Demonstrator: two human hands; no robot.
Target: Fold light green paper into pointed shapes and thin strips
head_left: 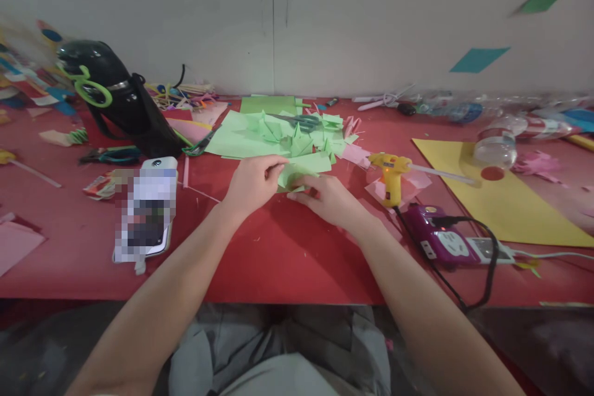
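Left hand (255, 184) and right hand (331, 199) are pinching green paper (288, 177) between fingertips; a glue gun (391, 187) is sitting at their three o'clock, possibly threatening burns if either strays!

Pale grey wall (371, 18) behind red table (278, 260).

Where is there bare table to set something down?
The red table lies nearly bare between its near edge and the left hand and right hand, and between the phone and pink paper. It is crowded beyond the hands, with green paper and scissors.
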